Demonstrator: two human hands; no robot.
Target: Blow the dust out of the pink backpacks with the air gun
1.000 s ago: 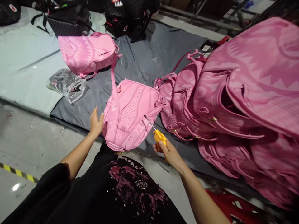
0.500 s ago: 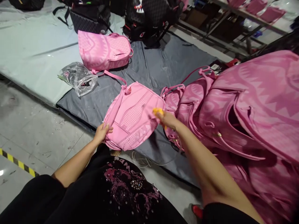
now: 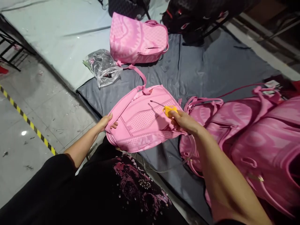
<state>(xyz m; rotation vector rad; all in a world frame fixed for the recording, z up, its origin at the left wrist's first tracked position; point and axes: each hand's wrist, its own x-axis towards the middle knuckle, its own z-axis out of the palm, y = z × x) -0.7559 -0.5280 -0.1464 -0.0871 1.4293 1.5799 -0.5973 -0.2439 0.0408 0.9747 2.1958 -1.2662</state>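
Note:
A pink backpack (image 3: 140,120) lies back-panel up on a grey mat (image 3: 206,72) in front of me. My left hand (image 3: 106,122) grips its left edge, fingers curled over the rim. My right hand (image 3: 185,121) is closed round a yellow-handled tool (image 3: 169,110) whose thin metal nozzle points left over the perforated back panel. A pink strap runs from the backpack's top toward a second pink backpack (image 3: 138,39) lying farther back.
A pile of pink backpacks (image 3: 255,131) fills the right side. A crumpled clear plastic bag (image 3: 103,65) lies at the mat's left edge. Dark backpacks (image 3: 199,15) stand at the back. Yellow-black tape (image 3: 28,122) crosses the concrete floor at left. A pale mat (image 3: 58,31) lies behind.
My left hand went from hovering open to gripping the backpack's edge. My right hand carried the yellow tool up over the back panel. The view swung left.

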